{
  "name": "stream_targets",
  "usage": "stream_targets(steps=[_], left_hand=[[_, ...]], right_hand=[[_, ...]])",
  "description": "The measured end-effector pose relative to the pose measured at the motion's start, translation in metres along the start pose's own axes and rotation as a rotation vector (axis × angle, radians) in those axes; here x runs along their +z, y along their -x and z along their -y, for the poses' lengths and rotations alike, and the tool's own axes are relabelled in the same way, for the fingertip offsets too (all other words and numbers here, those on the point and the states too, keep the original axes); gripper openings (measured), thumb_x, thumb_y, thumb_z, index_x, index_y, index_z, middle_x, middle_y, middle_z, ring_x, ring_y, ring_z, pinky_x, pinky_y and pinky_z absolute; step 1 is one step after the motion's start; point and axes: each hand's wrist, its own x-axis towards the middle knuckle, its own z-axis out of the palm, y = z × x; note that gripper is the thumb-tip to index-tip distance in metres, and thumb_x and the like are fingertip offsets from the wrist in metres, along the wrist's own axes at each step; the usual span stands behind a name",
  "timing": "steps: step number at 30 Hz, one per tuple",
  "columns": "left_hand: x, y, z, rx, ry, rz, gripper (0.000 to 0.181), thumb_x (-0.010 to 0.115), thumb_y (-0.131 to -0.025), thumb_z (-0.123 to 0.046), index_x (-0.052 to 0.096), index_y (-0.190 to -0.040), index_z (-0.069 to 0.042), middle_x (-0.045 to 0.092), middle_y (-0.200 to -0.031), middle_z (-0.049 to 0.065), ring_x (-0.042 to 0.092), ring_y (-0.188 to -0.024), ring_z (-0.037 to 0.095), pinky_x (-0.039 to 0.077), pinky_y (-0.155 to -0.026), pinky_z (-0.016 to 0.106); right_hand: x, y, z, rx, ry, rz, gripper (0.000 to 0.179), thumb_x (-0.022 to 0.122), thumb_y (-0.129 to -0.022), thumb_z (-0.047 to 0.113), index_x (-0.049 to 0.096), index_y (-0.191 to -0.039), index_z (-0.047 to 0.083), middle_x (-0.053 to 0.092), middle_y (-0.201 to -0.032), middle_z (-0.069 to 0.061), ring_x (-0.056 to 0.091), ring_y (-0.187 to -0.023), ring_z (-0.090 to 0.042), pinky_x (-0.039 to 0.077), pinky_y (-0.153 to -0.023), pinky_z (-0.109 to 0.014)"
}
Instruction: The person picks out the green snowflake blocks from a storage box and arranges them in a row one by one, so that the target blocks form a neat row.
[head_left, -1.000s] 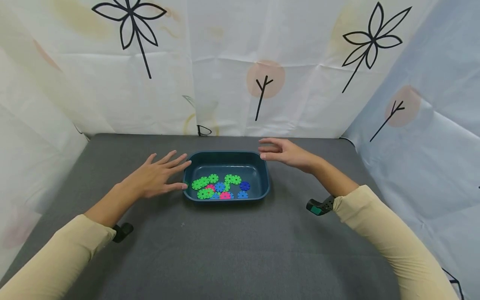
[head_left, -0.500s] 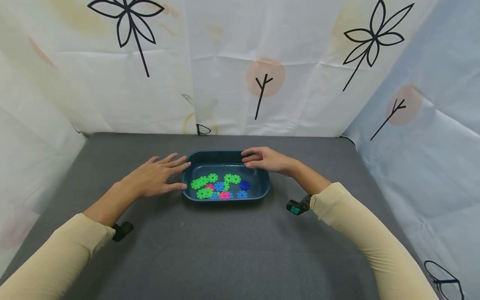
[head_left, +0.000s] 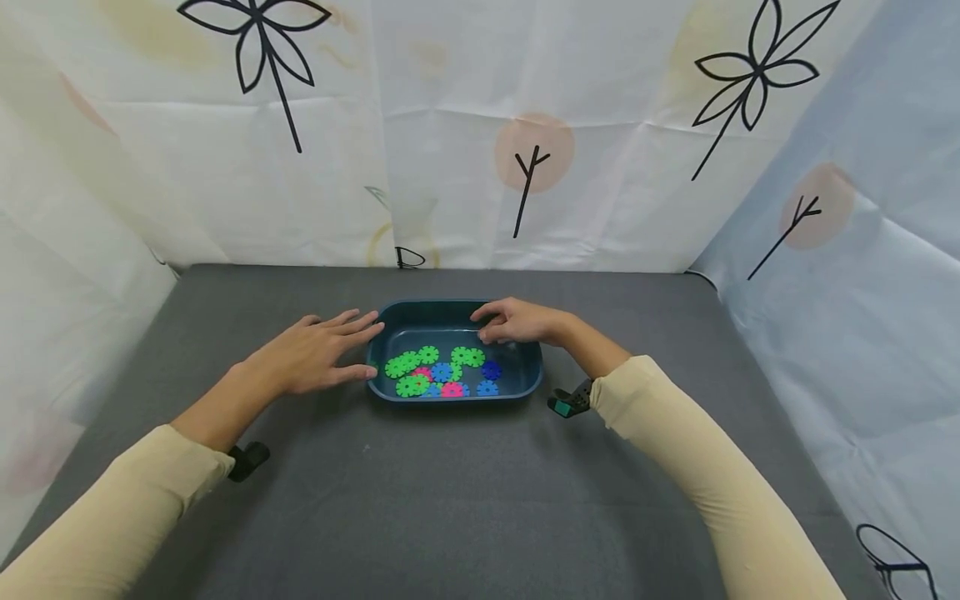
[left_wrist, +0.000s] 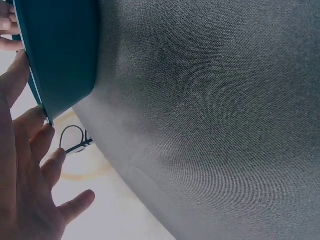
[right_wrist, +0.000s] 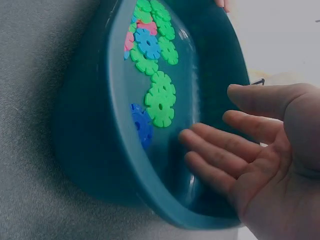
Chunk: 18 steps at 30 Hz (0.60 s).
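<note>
A dark teal plastic basin (head_left: 450, 400) sits on the grey table with several notched plastic discs in it. Green discs (head_left: 401, 364) lie mostly at its left, mixed with pink (head_left: 452, 389) and light blue discs (head_left: 442, 372); a dark blue disc (head_left: 491, 370) lies at the right. My left hand (head_left: 311, 357), fingers spread, touches the basin's left rim with thumb and fingertips. My right hand (head_left: 521, 322) reaches over the right rim into the basin. In the right wrist view its fingers (right_wrist: 215, 150) point toward the green discs, apart from them, and nothing is held.
The grey cloth-covered table (head_left: 450, 500) spreads around the basin. White printed curtains (head_left: 450, 167) rise behind it and at both sides. A black wrist strap with a camera (head_left: 570, 400) is on the right wrist, another (head_left: 247, 461) on the left.
My right hand has moved left and slightly down, from beyond the basin's right rim to over its inside. The left hand stays at the left rim. The discs lie as before.
</note>
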Motion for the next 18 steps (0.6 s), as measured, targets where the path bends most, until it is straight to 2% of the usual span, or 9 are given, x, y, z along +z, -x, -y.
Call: stream_targets(steps=[8,14,18], left_hand=[[-0.0045,-0.0033,-0.0021,-0.001,-0.022,0.015,0.077,0.053,-0.097,-0.058,0.036,-0.155,-0.010,0.029,-0.161,0.014,0.026,-0.147,0.037,0.028,-0.106,0.069],[-0.0059,-0.0051,-0.0030,-0.001,-0.021,0.019,0.072,0.055,-0.098,-0.052,0.037,-0.154,-0.009,0.031,-0.160,0.014,0.027,-0.147,0.038,0.029,-0.106,0.069],[-0.0042,-0.0046,-0.0022,-0.003,-0.012,0.016,0.068,0.055,-0.100,-0.047,0.037,-0.154,-0.009,0.031,-0.160,0.015,0.027,-0.147,0.038,0.029,-0.106,0.069]], right_hand=[[0.0040,-0.0069,0.0005,0.044,0.034,0.055,0.051,0.054,-0.104,0.014,0.038,-0.151,0.004,0.060,-0.134,-0.017,0.057,-0.124,-0.027,0.043,-0.106,-0.041],[0.0071,-0.0093,0.0032,0.023,0.122,0.063,0.049,0.053,-0.104,0.014,0.040,-0.149,0.002,0.063,-0.133,-0.016,0.059,-0.123,-0.025,0.042,-0.108,-0.042],[0.0102,-0.0092,0.0056,0.010,0.143,0.093,0.048,0.052,-0.104,0.012,0.040,-0.149,0.000,0.061,-0.135,-0.018,0.059,-0.124,-0.026,0.039,-0.110,-0.042]])
